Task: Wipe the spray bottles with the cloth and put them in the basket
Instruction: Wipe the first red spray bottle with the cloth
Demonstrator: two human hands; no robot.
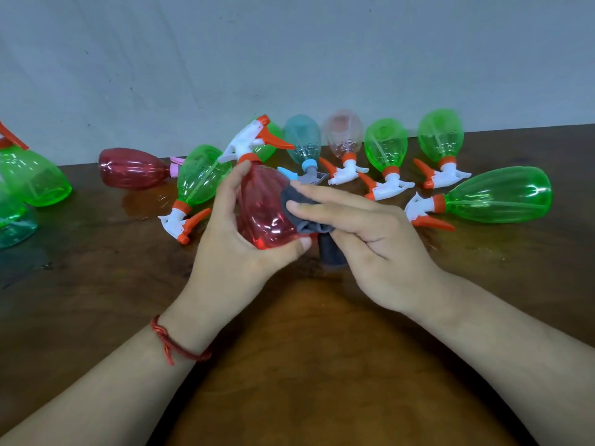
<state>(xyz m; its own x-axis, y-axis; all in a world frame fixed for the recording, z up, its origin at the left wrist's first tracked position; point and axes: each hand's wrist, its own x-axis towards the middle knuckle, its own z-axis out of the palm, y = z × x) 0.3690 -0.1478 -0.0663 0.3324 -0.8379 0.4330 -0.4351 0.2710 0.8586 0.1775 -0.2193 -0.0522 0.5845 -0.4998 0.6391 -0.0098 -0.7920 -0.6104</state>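
My left hand [231,239] grips a red spray bottle [260,214] above the table, its white and orange trigger head [254,140] pointing away from me. My right hand [363,233] holds a dark grey cloth [299,217] and presses it with straight fingers against the bottle's right side. A fold of the cloth hangs down under that hand. Several other spray bottles lie on the table behind: a dark red one [132,169], green ones [201,175] [499,194], a blue one [304,136] and a pale pink one [344,130]. No basket is in view.
The brown wooden table [306,365] reaches to a pale wall [289,53] at the back. More green bottles [35,178] lie at the left edge, with a teal one [16,230] partly cut off. A red cord bracelet [174,342] circles my left wrist.
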